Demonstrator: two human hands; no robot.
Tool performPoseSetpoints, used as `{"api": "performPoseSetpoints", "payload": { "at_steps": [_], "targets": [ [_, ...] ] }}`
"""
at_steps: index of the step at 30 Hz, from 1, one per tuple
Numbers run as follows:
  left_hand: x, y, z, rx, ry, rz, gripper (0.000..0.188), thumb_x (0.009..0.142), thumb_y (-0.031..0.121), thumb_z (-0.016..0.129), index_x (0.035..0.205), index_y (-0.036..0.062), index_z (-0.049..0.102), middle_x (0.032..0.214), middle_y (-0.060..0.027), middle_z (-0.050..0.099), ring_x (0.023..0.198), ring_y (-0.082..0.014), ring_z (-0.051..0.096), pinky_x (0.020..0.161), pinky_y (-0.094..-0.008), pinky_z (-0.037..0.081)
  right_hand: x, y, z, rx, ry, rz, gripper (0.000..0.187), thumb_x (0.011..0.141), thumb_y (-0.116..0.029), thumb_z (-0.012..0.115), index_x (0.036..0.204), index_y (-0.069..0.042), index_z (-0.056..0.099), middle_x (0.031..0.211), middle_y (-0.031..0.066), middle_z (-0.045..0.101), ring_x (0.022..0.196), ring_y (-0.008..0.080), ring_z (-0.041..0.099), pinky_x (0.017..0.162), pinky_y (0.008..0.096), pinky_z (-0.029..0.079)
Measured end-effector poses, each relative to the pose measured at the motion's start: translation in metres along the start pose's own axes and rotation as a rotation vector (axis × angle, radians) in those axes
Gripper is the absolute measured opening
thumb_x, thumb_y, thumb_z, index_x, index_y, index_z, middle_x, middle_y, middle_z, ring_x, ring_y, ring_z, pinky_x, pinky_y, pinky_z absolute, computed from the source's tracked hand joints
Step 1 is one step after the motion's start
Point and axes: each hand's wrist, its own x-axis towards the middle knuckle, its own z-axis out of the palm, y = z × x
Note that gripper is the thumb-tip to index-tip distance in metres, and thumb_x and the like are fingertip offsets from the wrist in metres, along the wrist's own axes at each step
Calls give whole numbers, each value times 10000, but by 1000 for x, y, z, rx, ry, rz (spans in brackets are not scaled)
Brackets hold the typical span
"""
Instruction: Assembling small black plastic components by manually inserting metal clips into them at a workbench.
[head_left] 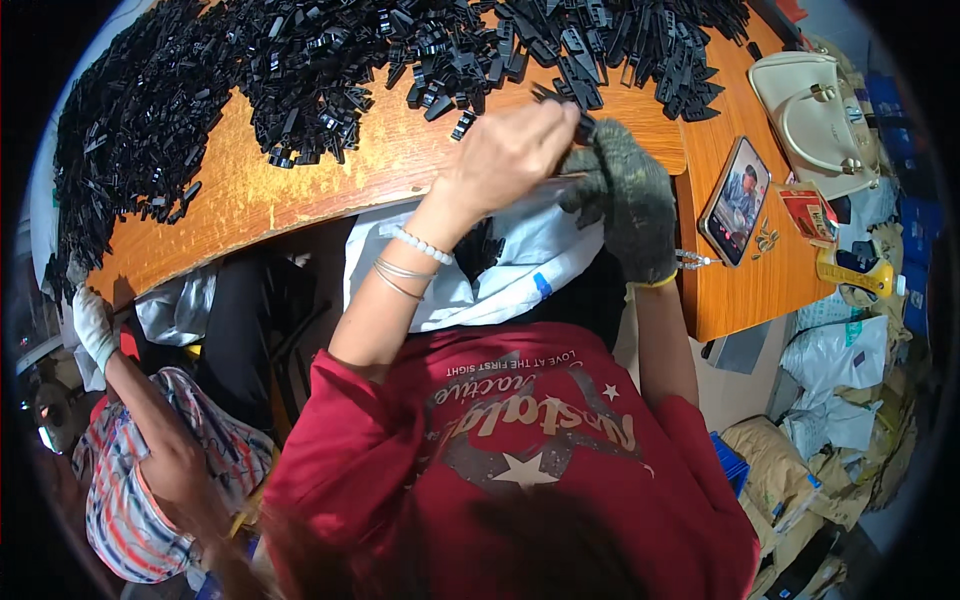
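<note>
- the bare left hand (pixel 510 150) is closed, fingers pinched on a small black plastic part (pixel 583 126) at its fingertips.
- the right hand (pixel 625 195), in a dark knit glove, is curled just beside it, touching the same part.
- a heap of black parts (pixel 300 60) lies beyond both hands on the wooden table (pixel 380 165).
- a phone (pixel 735 200) lies to the right of the gloved hand.

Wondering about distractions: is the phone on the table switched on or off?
On. The phone lies face up on the wooden table, its screen lit and showing a picture of a person.

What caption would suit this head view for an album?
Bare left hand and gloved right hand meet over a small black plastic part, beside a heap of black parts on a wooden table.
</note>
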Motion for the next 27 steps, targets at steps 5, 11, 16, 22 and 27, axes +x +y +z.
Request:
{"api": "performPoseSetpoints", "payload": {
  "at_steps": [5, 11, 16, 22, 27],
  "targets": [
    [-4, 17, 21, -365, 124, -333, 227, 805, 27, 649, 1023, -15, 603, 865, -147, 636, 720, -292, 663, 620, -364, 540, 1, 21, 2, -90, 103, 7, 293, 808, -82, 618, 1091, -14, 648, 1073, 189, 642, 926, 379, 628, 815, 433, 503],
    [26, 5, 36, -101, -117, -654, 358, 841, 336, 696, 918, -9, 637, 873, -162, 612, 750, -362, 628, 652, -423, 499, 12, -4, -8, 196, 88, 201, 256, 913, -17, 551, 1141, 78, 620, 1108, 139, 652, 783, 123, 665, 578, 214, 514],
    [15, -4, 29, -221, -142, -593, 323, 828, 294, 713, 913, -13, 661, 900, -165, 610, 804, -361, 623, 705, -411, 498, 10, 1, -13, 141, 49, 234, 258, 928, -61, 539, 1132, 70, 628, 1111, 119, 654, 706, 103, 642, 514, 205, 483],
    [8, -1, 20, -288, -141, -611, 270, 828, 252, 710, 865, -12, 665, 881, -166, 613, 774, -374, 623, 666, -428, 494, 12, -3, -13, 124, -10, 106, 253, 824, -27, 624, 1075, 0, 652, 1170, 143, 635, 895, 186, 679, 627, 254, 573],
    [4, 1, 16, -286, -69, -668, 186, 867, 163, 653, 892, -20, 636, 868, -168, 601, 747, -378, 616, 643, -424, 489, 13, -5, -11, 148, -2, 303, 297, 938, -194, 574, 1149, -3, 656, 1093, 59, 676, 672, 60, 613, 541, 183, 479]
  ]
}}
